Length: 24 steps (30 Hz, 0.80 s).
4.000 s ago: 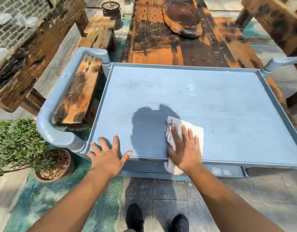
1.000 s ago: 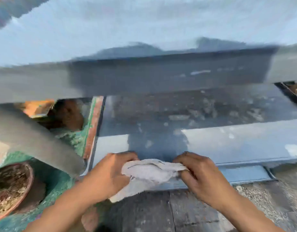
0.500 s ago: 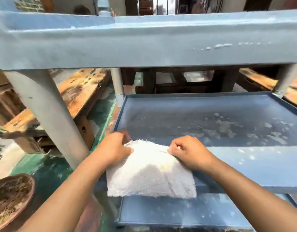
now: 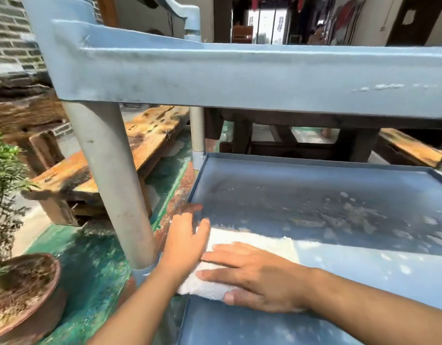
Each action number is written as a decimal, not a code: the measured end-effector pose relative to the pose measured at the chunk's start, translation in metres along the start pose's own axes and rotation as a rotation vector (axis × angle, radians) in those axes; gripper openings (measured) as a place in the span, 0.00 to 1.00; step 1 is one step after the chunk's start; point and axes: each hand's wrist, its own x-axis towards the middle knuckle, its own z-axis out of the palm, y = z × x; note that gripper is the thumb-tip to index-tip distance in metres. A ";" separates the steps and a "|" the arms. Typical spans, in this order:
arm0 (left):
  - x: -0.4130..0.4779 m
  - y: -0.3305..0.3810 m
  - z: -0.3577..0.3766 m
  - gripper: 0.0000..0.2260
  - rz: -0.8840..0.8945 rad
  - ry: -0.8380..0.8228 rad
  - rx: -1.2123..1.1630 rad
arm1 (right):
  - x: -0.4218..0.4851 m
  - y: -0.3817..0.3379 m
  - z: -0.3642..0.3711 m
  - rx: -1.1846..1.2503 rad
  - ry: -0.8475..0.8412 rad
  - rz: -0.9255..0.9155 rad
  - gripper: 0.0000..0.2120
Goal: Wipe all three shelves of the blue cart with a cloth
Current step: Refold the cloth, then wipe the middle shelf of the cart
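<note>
The left hand [image 4: 183,241] is laid flat with the palm down and the fingers extended forward and slightly spread; its bare forearm is angled up from the lower left. The right hand [image 4: 258,275] is likewise pressed flat, fingers stretched out toward the left so that the fingertips [image 4: 206,256] lie just beside the left hand, while the thumb is tucked along the near side.

Left hand [image 4: 183,241]: bare, no glove, ring or wristband in view; forearm uncovered to the frame edge, no sleeve showing.
Right hand [image 4: 259,275]: bare, no glove, no ring on the visible fingers, thumbnail short and plain; wrist without watch or band, forearm uncovered to the frame edge.
</note>
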 end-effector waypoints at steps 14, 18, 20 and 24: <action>0.010 -0.009 0.008 0.09 -0.077 0.068 -0.292 | 0.092 0.120 0.013 -0.196 0.085 0.030 0.29; 0.015 -0.016 0.010 0.18 -0.028 -0.015 -0.077 | 0.115 0.168 0.006 -0.237 0.202 0.154 0.28; 0.014 -0.018 0.011 0.19 0.047 -0.063 0.034 | 0.120 0.189 0.003 -0.142 0.153 0.297 0.30; 0.016 -0.014 0.010 0.26 0.112 -0.157 0.166 | 0.124 0.222 -0.006 -0.092 0.100 0.526 0.31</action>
